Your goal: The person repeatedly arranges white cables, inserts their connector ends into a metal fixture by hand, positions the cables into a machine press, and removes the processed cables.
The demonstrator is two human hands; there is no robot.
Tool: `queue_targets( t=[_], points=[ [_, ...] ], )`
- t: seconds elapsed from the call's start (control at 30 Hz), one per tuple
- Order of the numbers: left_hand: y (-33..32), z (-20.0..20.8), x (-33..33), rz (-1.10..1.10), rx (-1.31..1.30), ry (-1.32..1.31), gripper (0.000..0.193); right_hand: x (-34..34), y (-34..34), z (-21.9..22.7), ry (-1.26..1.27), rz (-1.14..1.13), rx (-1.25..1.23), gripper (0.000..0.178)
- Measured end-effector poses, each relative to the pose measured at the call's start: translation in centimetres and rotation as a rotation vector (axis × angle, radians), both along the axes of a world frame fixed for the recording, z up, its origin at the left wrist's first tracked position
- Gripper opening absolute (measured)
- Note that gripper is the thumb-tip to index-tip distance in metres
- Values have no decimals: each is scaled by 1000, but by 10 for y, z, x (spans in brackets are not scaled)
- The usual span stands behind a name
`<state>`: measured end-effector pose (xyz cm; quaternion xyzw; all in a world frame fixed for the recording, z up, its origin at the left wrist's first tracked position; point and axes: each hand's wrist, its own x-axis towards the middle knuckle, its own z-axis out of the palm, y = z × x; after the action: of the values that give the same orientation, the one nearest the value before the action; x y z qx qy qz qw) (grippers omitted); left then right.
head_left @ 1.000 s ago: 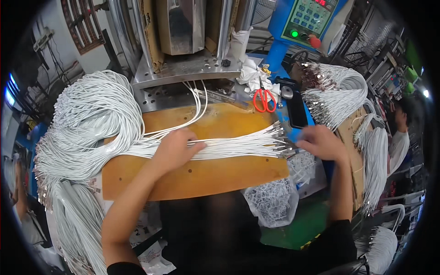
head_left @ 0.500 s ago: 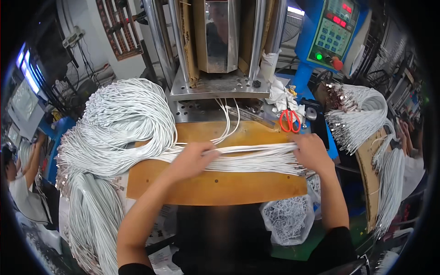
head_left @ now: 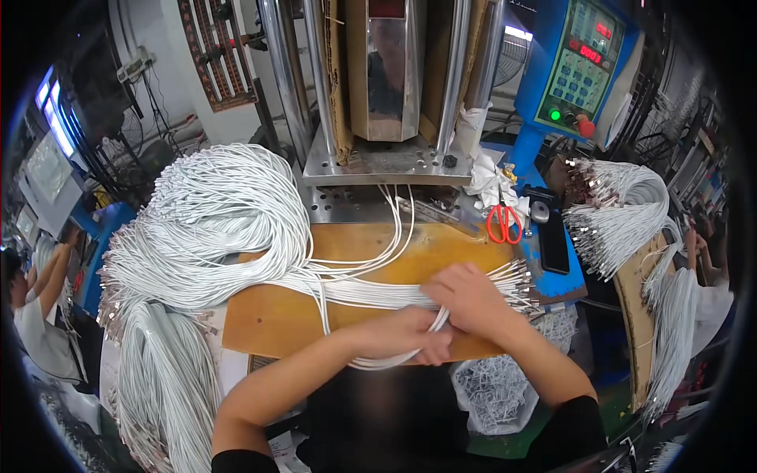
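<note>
Over the brown board's front edge, my left hand is closed on a few white cables that hang in a loop. Right beside it, my right hand bends over the cables, its fingers curled round them and partly hidden. Behind both hands runs a flat bundle of white cables, its metal-tipped ends fanned out at the right. A few more cables curve back under the press plate. The large coiled heap of white cables lies to the left.
The metal press stands behind the brown board. To its right are red-handled scissors, a phone and a blue control box. Below the board sits a bag of small clear parts. More cables hang at the right.
My left hand has moved right and toward me, drawing some cables into a loop. The right hand has come left and nearer, off the cable ends. The view has shifted slightly.
</note>
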<state>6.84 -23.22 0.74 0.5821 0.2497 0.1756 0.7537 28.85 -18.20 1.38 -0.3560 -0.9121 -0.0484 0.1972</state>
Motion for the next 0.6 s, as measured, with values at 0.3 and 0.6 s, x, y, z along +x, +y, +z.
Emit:
queue_targets(
  t=[0.3, 0.6],
  points=[
    [68, 12, 20, 203, -173, 99, 30, -3, 15, 47, 344, -31, -513, 37],
    [107, -16, 8, 322, -1, -105, 27, -18, 77, -7, -72, -404, -22, 32]
  ],
)
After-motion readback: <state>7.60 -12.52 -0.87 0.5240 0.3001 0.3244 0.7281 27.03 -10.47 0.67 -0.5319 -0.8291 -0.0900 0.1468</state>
